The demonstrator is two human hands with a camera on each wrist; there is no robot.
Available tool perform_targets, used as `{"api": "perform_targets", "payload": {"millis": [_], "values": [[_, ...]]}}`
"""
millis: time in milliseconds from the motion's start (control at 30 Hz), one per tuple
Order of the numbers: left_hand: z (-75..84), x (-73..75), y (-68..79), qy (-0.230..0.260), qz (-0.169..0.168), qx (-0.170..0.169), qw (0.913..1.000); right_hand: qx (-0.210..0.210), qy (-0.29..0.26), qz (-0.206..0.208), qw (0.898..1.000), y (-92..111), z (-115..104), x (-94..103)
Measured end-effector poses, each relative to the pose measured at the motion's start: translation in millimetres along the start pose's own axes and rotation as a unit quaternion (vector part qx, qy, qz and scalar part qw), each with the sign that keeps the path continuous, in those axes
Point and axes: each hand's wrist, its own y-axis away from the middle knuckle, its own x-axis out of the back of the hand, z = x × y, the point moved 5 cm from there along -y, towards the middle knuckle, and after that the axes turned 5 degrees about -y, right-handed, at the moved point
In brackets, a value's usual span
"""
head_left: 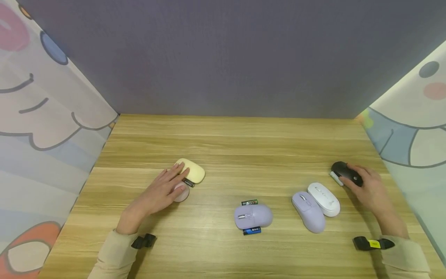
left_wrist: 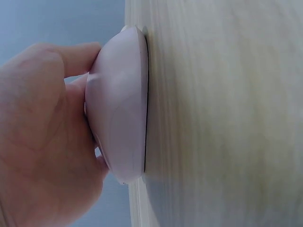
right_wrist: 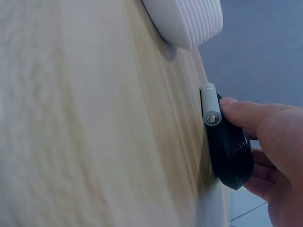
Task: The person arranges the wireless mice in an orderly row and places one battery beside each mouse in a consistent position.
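My left hand (head_left: 158, 195) rests over two mice at the left of the table. Its fingers lie on a pale yellow mouse (head_left: 196, 173), and the thumb touches a pale pink mouse (head_left: 182, 194), seen from the side in the left wrist view (left_wrist: 118, 104). Between these two mice lies a dark battery (head_left: 189, 182). At the right, my right hand (head_left: 373, 190) grips a black mouse (head_left: 343, 170) by its sides, thumb nearest me and fingers beyond. A white battery (right_wrist: 209, 101) lies against the black mouse, close to the thumb tip.
Front of centre, a lilac mouse (head_left: 259, 216) lies between a green-and-black battery (head_left: 249, 202) and a blue battery (head_left: 252, 231). Another lilac mouse (head_left: 310, 217) touches a white mouse (head_left: 325, 199), left of my right hand. A grey panel (head_left: 230, 58) stands behind the wooden table (head_left: 223, 147).
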Motion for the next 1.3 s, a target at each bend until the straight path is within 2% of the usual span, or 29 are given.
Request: {"api": "perform_targets", "payload": {"millis": [300,633,1000,1300], "values": [[0.7,2.0,-1.0,0.001,0.006,-0.003,1.0,-0.001,0.0,0.026,1.0,-2,-3,5.4],[-1.8,0.8,-3.2,0.003,0.005,-0.002,1.0,0.017,-0.011,0.065,0.998,-7,-11,13.4],[-0.6,3.1,-2.8,0.01,0.009,-0.004,0.9999,0.008,-0.009,0.053,0.999,-20,-18,17.1],[-0.9,1.2,0.0,0.016,0.015,-0.011,0.9997,0.021,0.007,0.042,0.999,-32,-31,12.9]]}}
